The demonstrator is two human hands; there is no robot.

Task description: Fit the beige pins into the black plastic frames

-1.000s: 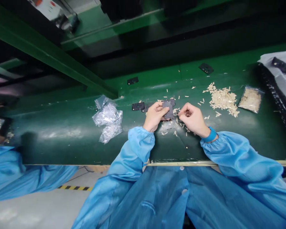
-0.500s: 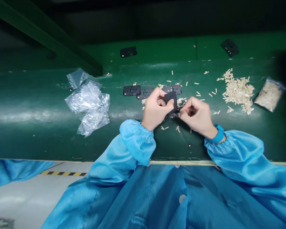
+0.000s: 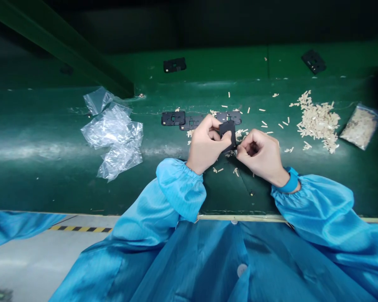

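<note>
My left hand (image 3: 205, 146) grips a small black plastic plate (image 3: 228, 131) between thumb and fingers, held just above the green belt (image 3: 50, 142). My right hand (image 3: 261, 156) is curled in a pinch right beside the plate's right edge; what its fingertips hold is too small to make out. Small beige pins (image 3: 236, 171) lie scattered on the belt under and around both hands. More black plates (image 3: 174, 118) lie in a row just beyond my left hand.
A pile of beige pins (image 3: 318, 121) and a clear bag of them (image 3: 359, 125) lie at the right. Crumpled empty plastic bags (image 3: 113, 135) sit at the left. Two black plates (image 3: 174, 65) (image 3: 313, 61) rest farther back. A blue sleeve (image 3: 6, 226) shows at lower left.
The view dropped and steadied on the belt. My left hand lifted the black plate slightly toward me, and my right hand closed in beside it; between the last two frames little moved.
</note>
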